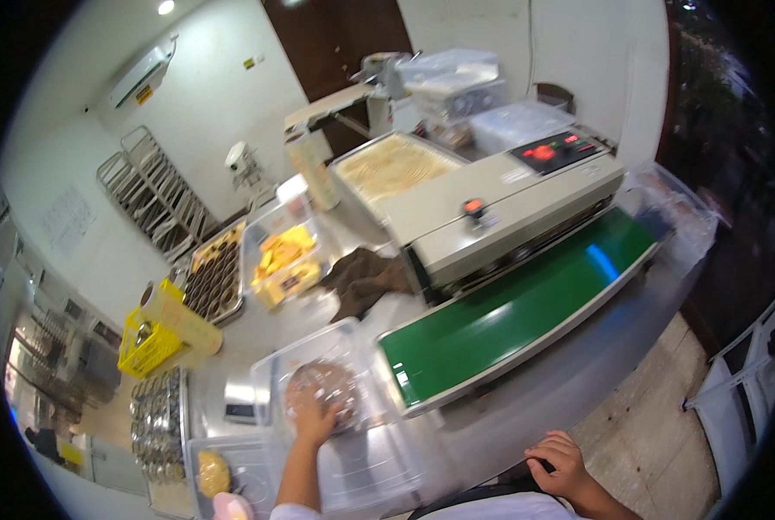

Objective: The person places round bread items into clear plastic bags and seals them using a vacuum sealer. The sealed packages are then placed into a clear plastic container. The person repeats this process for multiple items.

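A round brown mass (325,381) in clear plastic lies inside a clear plastic tub (270,373) on the steel table. My left hand (315,421) reaches into the tub and grips the near side of this wrapped mass, its fingers partly lost against the plastic. Off to the right, my right hand (557,463) hovers by the table's near edge. Its fingers are loosely bent and apart, with nothing in them. A clear lid or flat tray (370,472) lies just in front of the tub, beneath my left forearm.
Right of the tub stands a sealing machine (500,208) with a green conveyor belt (517,321). Beyond are a brown cloth (366,277) and a bin of yellow pieces (283,251). At left are a small scale (242,412), metal moulds (158,425) and a yellow basket (149,351).
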Demonstrator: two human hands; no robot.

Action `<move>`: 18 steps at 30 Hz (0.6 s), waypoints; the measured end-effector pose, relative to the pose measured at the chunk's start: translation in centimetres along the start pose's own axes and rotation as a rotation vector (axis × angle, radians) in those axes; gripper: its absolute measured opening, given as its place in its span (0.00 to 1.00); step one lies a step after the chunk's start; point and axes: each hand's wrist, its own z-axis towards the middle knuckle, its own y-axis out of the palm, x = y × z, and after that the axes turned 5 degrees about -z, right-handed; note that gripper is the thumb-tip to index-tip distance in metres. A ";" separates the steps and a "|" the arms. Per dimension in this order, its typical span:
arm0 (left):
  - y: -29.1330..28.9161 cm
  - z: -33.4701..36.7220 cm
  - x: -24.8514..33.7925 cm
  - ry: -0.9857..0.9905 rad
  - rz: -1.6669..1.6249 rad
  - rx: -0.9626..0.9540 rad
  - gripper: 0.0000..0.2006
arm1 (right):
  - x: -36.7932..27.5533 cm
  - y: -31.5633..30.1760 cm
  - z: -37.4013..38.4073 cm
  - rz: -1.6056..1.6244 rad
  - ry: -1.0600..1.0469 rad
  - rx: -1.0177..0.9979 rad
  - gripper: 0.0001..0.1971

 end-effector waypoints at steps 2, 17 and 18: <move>0.1 -2.2 1.8 0.032 -0.202 0.173 0.35 | 3.8 -3.5 -1.7 -0.030 0.084 0.026 0.06; 5.3 -6.8 33.9 0.459 -0.741 0.525 0.21 | 27.9 -25.7 2.1 -0.314 0.381 0.324 0.14; 5.9 -6.4 35.7 0.409 -0.792 0.523 0.21 | 29.8 -27.6 3.3 -0.371 0.428 0.375 0.16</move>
